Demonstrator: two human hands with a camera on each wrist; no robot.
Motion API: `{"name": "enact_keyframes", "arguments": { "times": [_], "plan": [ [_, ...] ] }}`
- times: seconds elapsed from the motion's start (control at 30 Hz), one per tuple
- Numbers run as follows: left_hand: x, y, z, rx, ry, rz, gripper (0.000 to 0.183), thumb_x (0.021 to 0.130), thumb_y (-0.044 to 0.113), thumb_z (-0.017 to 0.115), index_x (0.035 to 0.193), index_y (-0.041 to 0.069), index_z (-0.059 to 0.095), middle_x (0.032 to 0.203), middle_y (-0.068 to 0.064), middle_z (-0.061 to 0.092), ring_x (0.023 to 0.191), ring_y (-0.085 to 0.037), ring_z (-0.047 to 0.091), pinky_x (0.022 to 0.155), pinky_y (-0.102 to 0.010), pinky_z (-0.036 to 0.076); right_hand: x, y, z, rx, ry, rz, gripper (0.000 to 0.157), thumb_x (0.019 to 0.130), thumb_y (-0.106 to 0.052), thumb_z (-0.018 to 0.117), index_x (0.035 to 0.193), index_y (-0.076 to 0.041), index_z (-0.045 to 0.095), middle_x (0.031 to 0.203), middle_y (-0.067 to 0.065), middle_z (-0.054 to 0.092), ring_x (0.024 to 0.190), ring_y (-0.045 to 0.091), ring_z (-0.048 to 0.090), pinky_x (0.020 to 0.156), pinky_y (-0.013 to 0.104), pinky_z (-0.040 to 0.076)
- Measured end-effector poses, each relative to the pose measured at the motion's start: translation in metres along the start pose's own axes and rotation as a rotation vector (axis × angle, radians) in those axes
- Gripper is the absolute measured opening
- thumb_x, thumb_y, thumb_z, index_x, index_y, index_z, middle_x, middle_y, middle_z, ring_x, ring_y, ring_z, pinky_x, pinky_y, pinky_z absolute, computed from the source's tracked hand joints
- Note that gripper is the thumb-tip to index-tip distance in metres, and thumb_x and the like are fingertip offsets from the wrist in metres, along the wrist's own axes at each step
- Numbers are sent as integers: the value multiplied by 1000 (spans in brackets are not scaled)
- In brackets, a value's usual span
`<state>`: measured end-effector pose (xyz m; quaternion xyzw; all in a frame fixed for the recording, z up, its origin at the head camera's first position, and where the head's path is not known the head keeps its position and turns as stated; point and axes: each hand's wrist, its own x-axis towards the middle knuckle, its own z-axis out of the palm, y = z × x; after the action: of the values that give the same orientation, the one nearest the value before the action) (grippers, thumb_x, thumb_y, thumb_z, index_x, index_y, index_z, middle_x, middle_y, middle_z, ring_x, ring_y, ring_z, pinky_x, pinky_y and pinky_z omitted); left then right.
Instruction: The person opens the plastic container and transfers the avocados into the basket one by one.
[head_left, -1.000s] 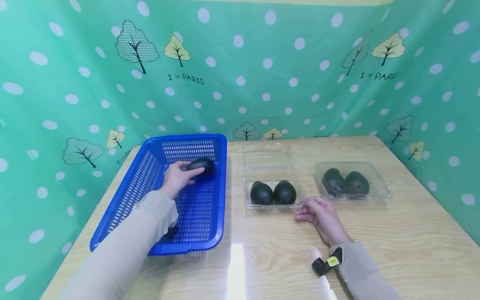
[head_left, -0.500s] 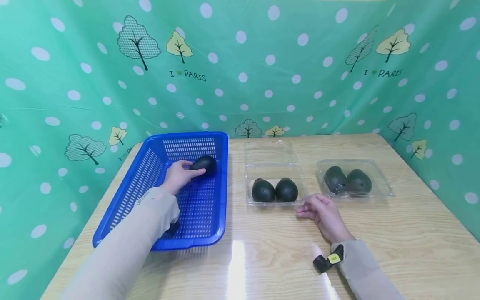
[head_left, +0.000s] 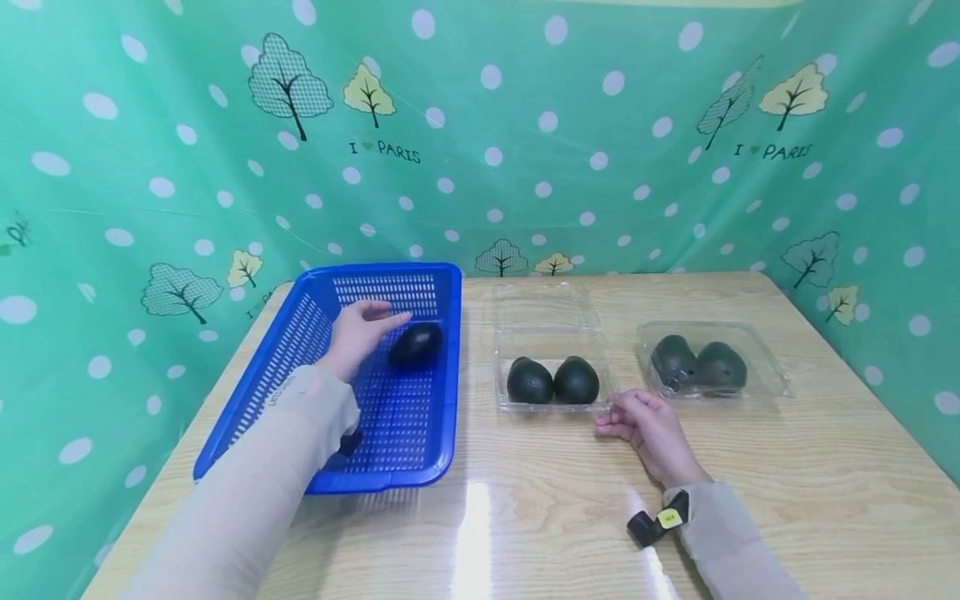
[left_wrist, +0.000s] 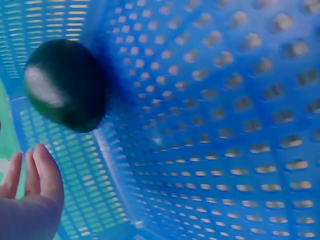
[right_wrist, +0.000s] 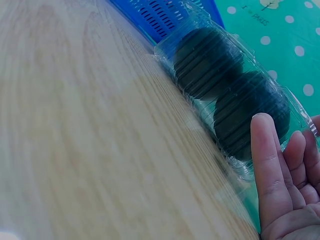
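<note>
Inside the blue plastic basket (head_left: 442, 400), a dark green avocado (head_left: 417, 343) lies near the right wall. My left hand (head_left: 358, 333) is just left of it, thumb and fingers spread apart; in the left wrist view a gap shows between fingertips and avocado (left_wrist: 65, 85). At the middle of the table stands a clear plastic clamshell box (head_left: 555, 343) with its lid up. Two avocados, a left one (head_left: 530, 382) and a right one (head_left: 577, 382), sit side by side in it. My right hand (head_left: 652, 433) pinches the box's front right corner, little finger extended in the right wrist view.
To the right, a shut clear clamshell (head_left: 761, 371) holds two more avocados (head_left: 722, 367). A green dotted curtain (head_left: 510, 150) hangs behind and beside the wooden table (head_left: 547, 517). A black wrist camera (head_left: 652, 525) is strapped at my right cuff.
My left hand has let go of the avocado and lifted slightly, its fingers parting. The avocado stays in the basket, tilted a little differently. My right hand keeps its place at the box corner.
</note>
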<state>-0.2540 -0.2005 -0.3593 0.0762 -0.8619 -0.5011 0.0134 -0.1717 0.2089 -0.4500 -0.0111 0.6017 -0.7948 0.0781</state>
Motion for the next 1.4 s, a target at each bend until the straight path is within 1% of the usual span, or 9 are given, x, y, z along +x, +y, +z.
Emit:
{"name": "enact_keyframes", "arguments": {
  "times": [0.13, 0.2, 0.3, 0.4, 0.5, 0.77, 0.97, 1.17, 1.4],
  "plan": [
    [0, 6, 1, -95, -70, 55, 65, 91, 36, 71, 141, 1, 49, 140, -19, 56, 123, -33, 58, 102, -42, 51, 0, 0, 0, 1, -3, -4, 26, 100, -4, 50, 79, -10, 64, 71, 1, 65, 72, 16, 73, 74, 32, 62],
    [0, 9, 2, -117, -114, 72, 67, 92, 37, 70, 143, 1, 47, 141, -19, 55, 124, -34, 58, 101, -42, 52, 0, 0, -1, -1, -5, -6, 26, 100, -4, 50, 79, -10, 64, 71, 1, 65, 72, 16, 73, 74, 32, 62],
    [-2, 14, 5, -135, -147, 85, 67, 92, 37, 71, 143, 1, 46, 140, -18, 56, 124, -34, 58, 99, -39, 54, 0, 0, -1, -2, -10, -7, 27, 100, -5, 50, 79, -11, 64, 71, 0, 64, 72, 16, 73, 74, 32, 62],
    [-3, 21, 8, -164, -159, 94, 66, 91, 36, 71, 142, 2, 48, 138, -17, 58, 124, -36, 59, 95, -34, 55, -1, 0, 0, 1, -10, -7, 26, 100, -4, 50, 79, -10, 65, 71, 0, 64, 72, 16, 73, 74, 32, 62],
    [-4, 27, 10, -192, -165, 102, 65, 91, 36, 72, 141, 1, 49, 135, -17, 59, 122, -38, 59, 93, -32, 56, -1, 0, 0, 1, -6, -5, 25, 100, -4, 49, 81, -8, 65, 71, 0, 63, 72, 17, 73, 74, 33, 62],
    [-7, 43, 13, -208, -188, 124, 65, 90, 39, 73, 138, 3, 52, 133, -14, 62, 121, -37, 61, 94, -34, 56, -1, 1, 1, 2, -2, -8, 24, 100, -5, 50, 82, -7, 65, 71, 0, 63, 73, 17, 74, 74, 32, 62],
    [-11, 56, 19, -253, -211, 137, 60, 91, 33, 72, 138, 1, 52, 132, -16, 62, 118, -35, 63, 94, -35, 56, -1, 2, -1, 5, -6, -13, 23, 100, -5, 50, 84, -7, 66, 71, 0, 63, 73, 16, 74, 74, 31, 62],
    [-15, 69, 27, -301, -250, 146, 55, 93, 26, 70, 137, -1, 52, 133, -18, 61, 116, -35, 64, 95, -39, 56, 0, 3, -2, 14, -19, -20, 24, 101, -5, 49, 85, -8, 67, 71, 0, 63, 73, 16, 74, 74, 31, 62],
    [-15, 81, 37, -321, -283, 158, 50, 92, 23, 71, 133, 0, 55, 131, -17, 62, 113, -32, 65, 90, -34, 58, 0, 2, -2, 17, -19, -20, 25, 101, -4, 49, 83, -9, 67, 71, 0, 64, 73, 16, 74, 74, 31, 62]
  ]
}}
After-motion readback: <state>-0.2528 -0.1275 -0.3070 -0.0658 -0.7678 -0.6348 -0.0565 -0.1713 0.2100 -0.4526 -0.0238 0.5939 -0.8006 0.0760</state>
